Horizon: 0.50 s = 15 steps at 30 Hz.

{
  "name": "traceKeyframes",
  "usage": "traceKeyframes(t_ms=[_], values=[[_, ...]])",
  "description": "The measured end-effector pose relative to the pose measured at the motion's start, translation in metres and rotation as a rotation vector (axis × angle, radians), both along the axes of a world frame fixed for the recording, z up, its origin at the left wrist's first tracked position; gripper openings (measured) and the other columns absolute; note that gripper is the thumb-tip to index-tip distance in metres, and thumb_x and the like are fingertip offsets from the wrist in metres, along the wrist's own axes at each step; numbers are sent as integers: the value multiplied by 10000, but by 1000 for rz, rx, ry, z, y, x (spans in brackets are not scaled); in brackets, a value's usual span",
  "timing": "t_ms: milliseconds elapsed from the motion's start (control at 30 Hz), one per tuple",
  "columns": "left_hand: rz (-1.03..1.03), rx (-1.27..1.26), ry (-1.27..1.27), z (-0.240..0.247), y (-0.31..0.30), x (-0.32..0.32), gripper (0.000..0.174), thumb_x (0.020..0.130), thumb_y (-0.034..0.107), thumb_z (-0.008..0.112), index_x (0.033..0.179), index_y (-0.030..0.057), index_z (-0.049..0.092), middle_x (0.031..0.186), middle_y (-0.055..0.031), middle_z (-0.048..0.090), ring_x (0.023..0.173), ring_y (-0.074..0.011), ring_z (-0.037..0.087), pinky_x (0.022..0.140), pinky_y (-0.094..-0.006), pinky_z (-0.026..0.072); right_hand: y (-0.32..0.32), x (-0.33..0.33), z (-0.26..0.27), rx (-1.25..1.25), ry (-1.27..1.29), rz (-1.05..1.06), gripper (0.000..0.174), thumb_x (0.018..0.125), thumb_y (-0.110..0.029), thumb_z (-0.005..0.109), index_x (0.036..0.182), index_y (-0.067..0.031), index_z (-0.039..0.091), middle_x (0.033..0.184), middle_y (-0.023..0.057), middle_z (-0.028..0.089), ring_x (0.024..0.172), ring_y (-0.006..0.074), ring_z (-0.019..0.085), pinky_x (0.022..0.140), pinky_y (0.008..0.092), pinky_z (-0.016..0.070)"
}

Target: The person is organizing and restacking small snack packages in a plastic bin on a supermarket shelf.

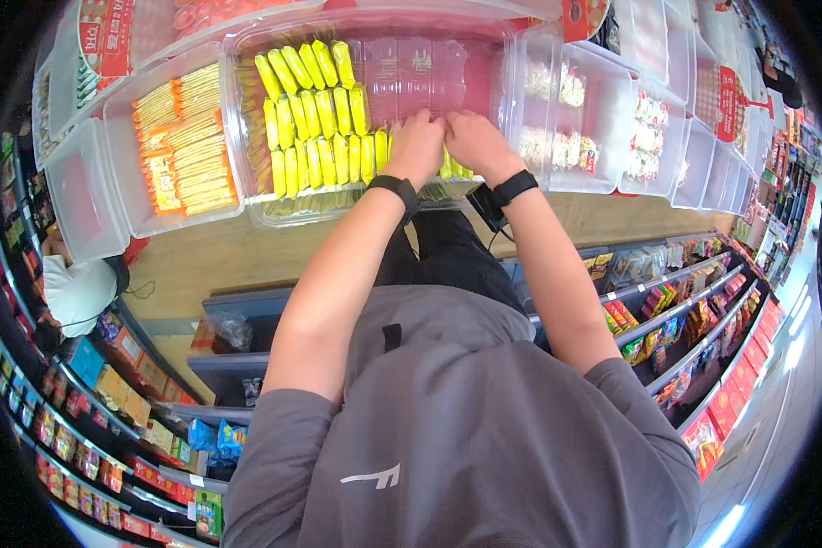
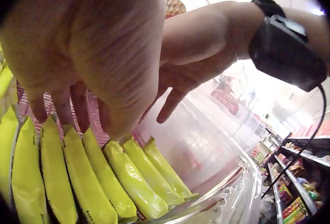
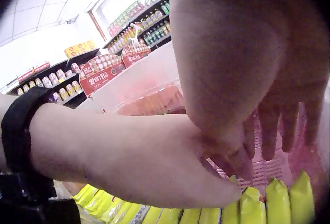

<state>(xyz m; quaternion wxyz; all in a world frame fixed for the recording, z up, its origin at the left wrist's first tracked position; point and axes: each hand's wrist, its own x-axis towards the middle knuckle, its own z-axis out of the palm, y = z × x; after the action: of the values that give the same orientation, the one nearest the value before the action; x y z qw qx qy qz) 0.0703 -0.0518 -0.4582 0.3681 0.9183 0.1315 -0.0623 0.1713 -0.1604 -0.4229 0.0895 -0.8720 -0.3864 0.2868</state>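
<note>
Yellow-green packets stand on edge in rows in a clear bin. The left hand is over the front row; in the left wrist view its fingers hang down behind the packets, and its thumb lies at their tops. Beside it, the right hand nearly meets it in the head view. Seen from the right wrist, the right hand's fingers point down, fairly straight, behind several packets. Packet parts under both hands are hidden.
A tub of orange-wrapped sticks stands to the left, and tubs of white-wrapped sweets to the right. The bin's back right part shows its pink base. Snack shelves are behind the person, and someone in white is at the left.
</note>
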Motion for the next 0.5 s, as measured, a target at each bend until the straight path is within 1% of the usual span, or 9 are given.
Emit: traceKeyframes(t_ms=[67,167,267,300,400,467,500], values=[[34,9,-28,6,4,-1,218,788,100,663,1002,61,654,1012,-142,632,1010,-364,630,822,-530,489,4,1,2,29,-4,9,247,894,-194,543,990,2,660,1023,263,676,970,450,652,853,538,531],[103,-15,-40,20,15,-5,219,787,87,659,999,38,643,1011,-167,627,998,-389,625,817,-526,498,19,-3,7,141,5,-38,225,889,-180,546,977,-4,655,992,260,677,951,455,652,854,544,523],[140,-19,-50,24,32,-10,231,785,67,652,1008,10,631,1008,-191,620,981,-413,621,823,-511,507,39,-4,4,187,42,4,220,881,-166,551,997,-8,652,992,257,674,955,451,654,851,542,525],[148,-4,-63,24,39,-12,242,787,62,652,1019,-3,627,1025,-205,620,972,-424,619,843,-509,509,47,-5,3,187,56,5,221,888,-151,541,1005,0,652,991,261,672,964,453,646,856,537,517],[190,-12,-41,28,59,-18,241,790,57,650,1023,-2,631,1034,-216,623,969,-424,619,850,-503,511,71,-9,2,197,111,6,229,903,-124,522,1028,17,652,1000,269,667,989,453,630,870,525,501],[213,7,-31,29,71,-24,228,804,62,643,1021,-12,637,1009,-225,628,943,-424,627,816,-509,522,84,-12,-4,212,158,5,239,904,-128,524,1043,18,653,1020,270,667,1006,449,629,882,521,501],[229,28,-27,29,77,-27,225,808,64,641,1018,-15,638,996,-226,628,933,-425,629,804,-511,524,90,-14,-7,232,152,9,238,894,-142,535,1036,13,648,1017,265,668,988,447,639,869,528,510]])
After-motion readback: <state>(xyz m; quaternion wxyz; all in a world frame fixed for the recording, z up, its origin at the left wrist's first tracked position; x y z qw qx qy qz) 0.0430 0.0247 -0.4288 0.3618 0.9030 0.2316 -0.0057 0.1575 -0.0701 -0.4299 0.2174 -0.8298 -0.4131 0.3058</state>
